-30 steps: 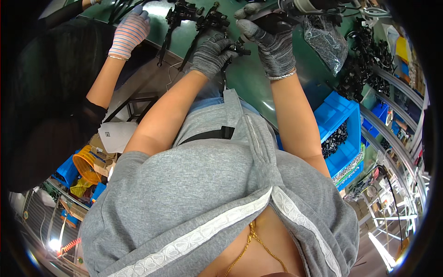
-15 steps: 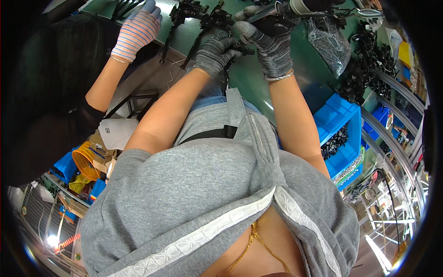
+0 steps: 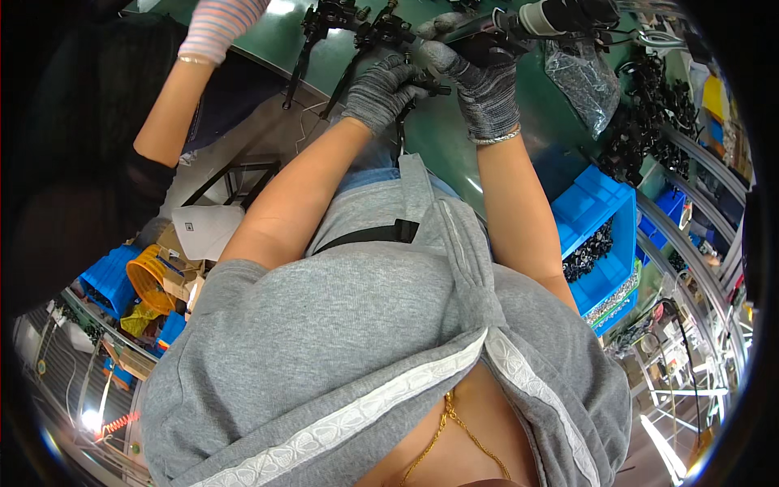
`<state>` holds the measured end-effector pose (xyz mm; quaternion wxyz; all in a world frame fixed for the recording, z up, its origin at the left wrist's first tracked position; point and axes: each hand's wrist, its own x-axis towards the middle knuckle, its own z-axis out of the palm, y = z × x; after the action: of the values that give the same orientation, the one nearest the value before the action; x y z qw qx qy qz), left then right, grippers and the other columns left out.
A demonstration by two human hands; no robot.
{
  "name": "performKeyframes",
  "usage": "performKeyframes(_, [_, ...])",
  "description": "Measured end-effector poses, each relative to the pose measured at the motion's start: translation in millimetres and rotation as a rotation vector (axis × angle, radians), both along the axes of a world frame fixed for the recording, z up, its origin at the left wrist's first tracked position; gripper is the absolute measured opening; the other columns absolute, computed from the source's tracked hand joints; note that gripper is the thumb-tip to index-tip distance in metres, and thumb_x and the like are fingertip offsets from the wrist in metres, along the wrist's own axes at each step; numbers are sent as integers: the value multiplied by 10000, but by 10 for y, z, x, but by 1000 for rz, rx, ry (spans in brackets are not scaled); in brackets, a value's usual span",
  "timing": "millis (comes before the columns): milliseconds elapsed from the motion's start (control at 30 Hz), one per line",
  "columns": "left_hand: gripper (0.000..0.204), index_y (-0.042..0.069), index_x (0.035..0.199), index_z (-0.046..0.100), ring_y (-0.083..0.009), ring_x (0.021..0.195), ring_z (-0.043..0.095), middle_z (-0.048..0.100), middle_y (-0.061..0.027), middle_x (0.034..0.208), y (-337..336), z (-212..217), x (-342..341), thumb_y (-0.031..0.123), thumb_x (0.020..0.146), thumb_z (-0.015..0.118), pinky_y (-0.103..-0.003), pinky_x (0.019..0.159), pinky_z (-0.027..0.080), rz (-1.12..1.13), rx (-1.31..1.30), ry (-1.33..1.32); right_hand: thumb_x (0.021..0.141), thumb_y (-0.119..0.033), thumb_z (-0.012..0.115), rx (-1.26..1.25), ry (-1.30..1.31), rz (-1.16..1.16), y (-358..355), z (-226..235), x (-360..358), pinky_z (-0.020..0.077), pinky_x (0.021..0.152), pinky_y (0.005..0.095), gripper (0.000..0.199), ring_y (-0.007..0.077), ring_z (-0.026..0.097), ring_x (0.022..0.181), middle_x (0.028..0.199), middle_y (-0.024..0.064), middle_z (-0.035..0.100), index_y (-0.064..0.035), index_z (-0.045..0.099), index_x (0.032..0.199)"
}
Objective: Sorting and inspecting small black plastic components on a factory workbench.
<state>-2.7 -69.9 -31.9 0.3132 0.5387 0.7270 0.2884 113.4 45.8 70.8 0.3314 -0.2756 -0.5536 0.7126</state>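
Note:
My left hand (image 3: 377, 96), in a grey knit glove, is closed round a black brake lever assembly (image 3: 399, 134); its blade points down past the table edge and one end shows right of my fingers. My right hand (image 3: 485, 89), gloved alike, is wrapped round a black power driver (image 3: 491, 47) with a pale collar (image 3: 542, 18), held tilted just above and right of the lever. The driver's tip is hard to make out. Two more black lever assemblies, one farther left (image 3: 302, 63) and one nearer my left hand (image 3: 347, 71), lie on the green table (image 3: 442, 150).
A co-worker's striped-gloved hand (image 3: 221, 28) is at the upper left. Right of my hands are a clear plastic bag (image 3: 583, 85), a heap of black parts (image 3: 649, 122) and a blue bin (image 3: 621, 235). A metal frame (image 3: 690, 219) borders the right side.
The co-worker's hand has moved up and left, partly out of view. My right hand and the driver have shifted slightly right; my left hand stays nearly still on the lever.

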Motion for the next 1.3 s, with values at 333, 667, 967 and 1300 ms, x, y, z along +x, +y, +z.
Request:
performKeyframes(333, [462,136,1216,657,-303,1142,596,601,-109,1256,-13,-232,12,360,818,724,-397,979,484,13,93,63,738,-18,828,-79,31,15,26,103,-69,574,834,339,407,203,675,975,1001,86,688,-48,610,1081])
performKeyframes(667, [435,156,1146,680,-315,1068,612,631,-101,1140,-15,29,37,396,788,738,-423,919,497,46,111,103,779,-21,805,-25,-18,-47,-93,115,-61,595,795,312,361,191,694,932,992,119,716,-19,634,1097])
performKeyframes(967, [428,140,1157,674,-315,1089,608,635,-101,1170,-9,-182,4,370,800,725,-424,942,492,-3,165,100,750,-37,827,192,-59,3,-62,65,-81,593,759,307,304,177,692,846,937,105,715,-25,650,997])
performKeyframes(1300, [442,154,1225,662,-320,1137,593,619,-120,1238,-23,-173,11,324,821,718,-417,992,477,-40,45,130,765,-16,809,68,-74,22,-48,80,-46,590,821,350,337,215,694,946,963,115,716,-44,645,1058])
